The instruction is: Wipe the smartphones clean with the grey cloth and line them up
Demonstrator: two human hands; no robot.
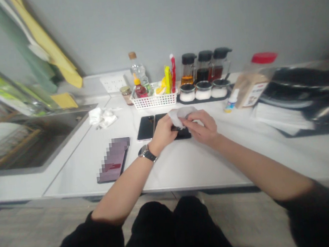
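My left hand (164, 132), a watch (144, 152) on its wrist, is closed on a white tissue (178, 115) above the counter. My right hand (204, 126) pinches the same tissue from the other side. Something small and dark shows between the hands, mostly hidden by fingers. Below them lies a flat black device (184, 135), largely covered. Just left of my left hand rests a black phone (146, 128), screen up. Closer to the front edge, a larger phone-like slab (117, 159) with a reflective purplish face lies flat, partly pixelated.
Crumpled tissues (102, 117) lie near the sink (75, 138). Along the wall stand a white basket (155, 101) of bottles and packets, and a black tray of seasoning jars (204, 92). Right of these are a small spray bottle (232, 100) and a red-lidded jar (251, 86).
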